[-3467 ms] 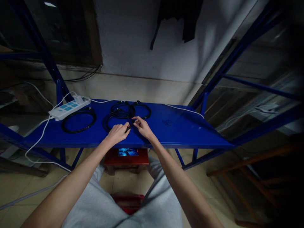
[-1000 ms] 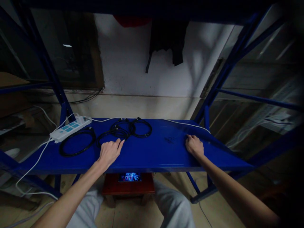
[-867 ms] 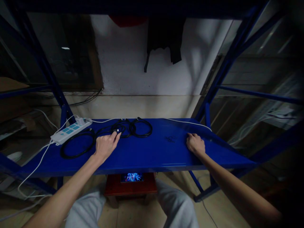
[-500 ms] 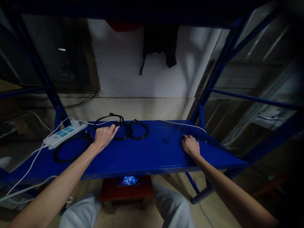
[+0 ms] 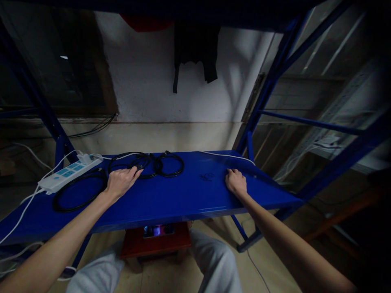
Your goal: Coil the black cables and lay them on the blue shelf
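Head view: the left hand (image 5: 122, 180), closed, pinches the black cable (image 5: 110, 161), whose loops lie just beyond.

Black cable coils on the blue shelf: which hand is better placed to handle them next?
Left, I'd judge: the left hand has its fingertips right at the black cable coils, while the right hand is farther right over the blue shelf, apart from every coil.
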{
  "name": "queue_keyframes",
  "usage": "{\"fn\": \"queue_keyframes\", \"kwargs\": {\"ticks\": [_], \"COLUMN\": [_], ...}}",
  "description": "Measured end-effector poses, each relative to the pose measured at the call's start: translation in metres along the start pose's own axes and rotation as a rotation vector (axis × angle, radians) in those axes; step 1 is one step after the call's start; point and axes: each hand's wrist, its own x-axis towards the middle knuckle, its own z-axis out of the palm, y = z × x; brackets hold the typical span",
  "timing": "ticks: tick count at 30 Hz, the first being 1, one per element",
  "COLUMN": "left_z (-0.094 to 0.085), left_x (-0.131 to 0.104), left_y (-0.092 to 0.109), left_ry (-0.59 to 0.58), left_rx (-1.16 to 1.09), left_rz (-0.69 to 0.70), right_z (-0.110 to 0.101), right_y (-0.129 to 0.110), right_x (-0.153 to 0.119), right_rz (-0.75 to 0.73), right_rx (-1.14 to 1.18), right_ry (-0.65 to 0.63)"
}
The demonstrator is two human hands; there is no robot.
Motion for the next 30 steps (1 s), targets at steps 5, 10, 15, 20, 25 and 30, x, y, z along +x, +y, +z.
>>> {"fn": "queue_keyframes", "kwargs": {"ticks": [5,10,15,20,25,30], "left_z": [0.0,0.004,0.016,0.031,0.043,0.041], "left_x": [0.014,0.024,0.021,0.012,0.0,-0.009], "left_y": [-0.012,-0.022,-0.019,-0.016,-0.026,-0.038], "left_ry": [-0.016,-0.056,-0.205,-0.419,-0.44,-0.459], "left_rx": [-0.023,0.05,0.065,0.038,-0.025,-0.111], "left_rz": [-0.028,-0.07,-0.093,-0.061,0.007,0.031], "right_z": [0.0,0.001,-0.002,-0.002,0.0,0.0], "right_y": [0.0,0.0,-0.002,-0.001,0.0,0.001], "right_x": [0.0,-0.001,-0.002,-0.002,-0.001,-0.001], "right_rz": [0.001,0.001,0.01,0.009,0.004,0.005], "right_rx": [-0.001,-0.001,0.0,-0.008,-0.002,0.009], "right_ry": [0.0,-0.003,-0.007,-0.004,-0.003,-0.003]}}
